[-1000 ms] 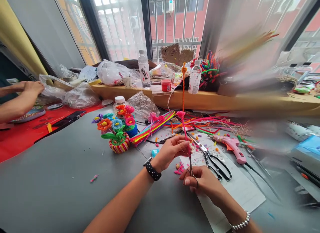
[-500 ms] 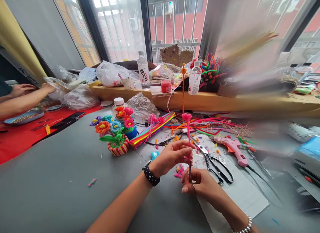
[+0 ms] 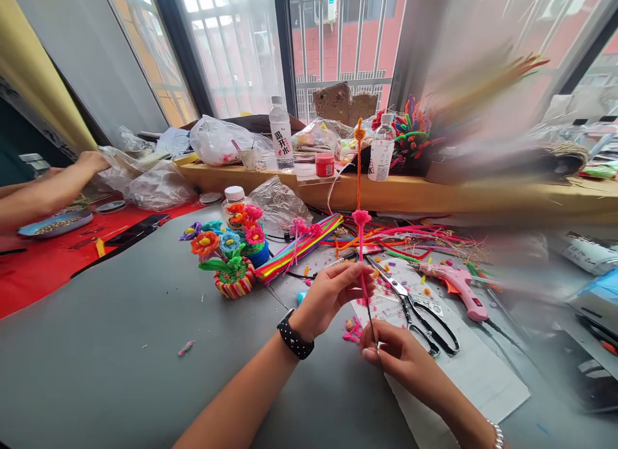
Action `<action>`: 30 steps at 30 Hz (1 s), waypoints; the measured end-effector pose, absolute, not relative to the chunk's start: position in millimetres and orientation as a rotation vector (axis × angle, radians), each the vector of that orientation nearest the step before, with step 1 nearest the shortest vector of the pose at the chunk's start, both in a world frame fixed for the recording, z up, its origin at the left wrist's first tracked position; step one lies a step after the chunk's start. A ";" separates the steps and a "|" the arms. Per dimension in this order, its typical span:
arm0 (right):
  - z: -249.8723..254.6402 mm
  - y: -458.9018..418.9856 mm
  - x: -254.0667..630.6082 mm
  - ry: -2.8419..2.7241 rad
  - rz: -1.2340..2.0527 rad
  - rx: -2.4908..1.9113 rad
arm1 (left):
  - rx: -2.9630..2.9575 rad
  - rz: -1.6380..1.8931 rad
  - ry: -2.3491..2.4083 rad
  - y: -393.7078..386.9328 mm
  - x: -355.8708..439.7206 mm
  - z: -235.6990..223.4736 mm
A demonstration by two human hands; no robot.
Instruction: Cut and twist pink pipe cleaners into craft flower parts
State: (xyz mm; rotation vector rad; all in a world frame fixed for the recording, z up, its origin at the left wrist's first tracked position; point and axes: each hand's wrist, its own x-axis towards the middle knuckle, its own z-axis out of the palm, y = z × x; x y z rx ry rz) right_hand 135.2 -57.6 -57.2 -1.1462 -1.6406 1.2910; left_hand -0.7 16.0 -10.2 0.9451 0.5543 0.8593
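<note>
A pink pipe-cleaner flower [image 3: 361,219] stands upright in front of me, its fuzzy stem pinched in the closed fingers of my left hand [image 3: 333,294]. Below that grip the stem runs down as a thin dark wire-like length [image 3: 371,321]. My right hand [image 3: 393,349] is closed on this lower part between thumb and fingers; I cannot tell whether it is bare wire or a separate tool. Behind the flower rises an orange pipe-cleaner stem [image 3: 358,172]. Large black-handled scissors [image 3: 410,307] lie to the right of my hands, on a white sheet [image 3: 476,378].
A pink glue gun [image 3: 461,287] lies right of the scissors. Left of my hands stands a striped pot of pipe-cleaner flowers [image 3: 235,278], beside bundled coloured pipe cleaners [image 3: 302,251]. Water bottles [image 3: 281,137] stand on the ledge. Another person's arm [image 3: 53,185] reaches in at far left.
The view has shifted slightly. My left hand has turned a little on the pink stem, and more thin dark length shows between my hands. The other person's hands have moved left.
</note>
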 end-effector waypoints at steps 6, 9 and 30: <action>-56.8 -60.2 134.6 -1.689 1.414 -1.012 | 0.900 0.897 0.616 16.5 -1.1 -9.8; -58.8 -62.1 133.7 -1.705 1.476 -0.913 | 0.875 0.905 0.655 16.9 -1.2 -9.8; -52.3 -68.6 139.5 -1.856 1.552 -0.966 | 0.859 0.906 0.679 15.9 0.9 -9.9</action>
